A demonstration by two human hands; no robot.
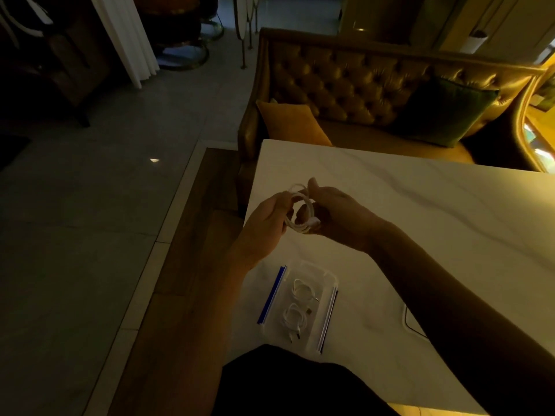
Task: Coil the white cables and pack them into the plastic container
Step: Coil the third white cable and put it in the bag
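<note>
I see both grips closed on one loosely coiled white cable (300, 229). The left hand (267, 223) pinches the coil's left side with curled fingers. The right hand (333, 211) curls round its right side, thumb raised above the loop, and a white plug end shows by those fingers. The coil is held in the air over the white marble-patterned table (420, 205). Nearer to me on the table lies a clear rectangular plastic container (328, 276) with a blue-edged flap (271, 294) down each long side. Inside it lie two more coiled white cables, one in the far half (301, 288) and one in the near half (292, 321). Beyond the table stands a tufted brown leather sofa (345, 82) carrying a yellow cushion (289, 121) and a dark green cushion (447, 109).
</note>
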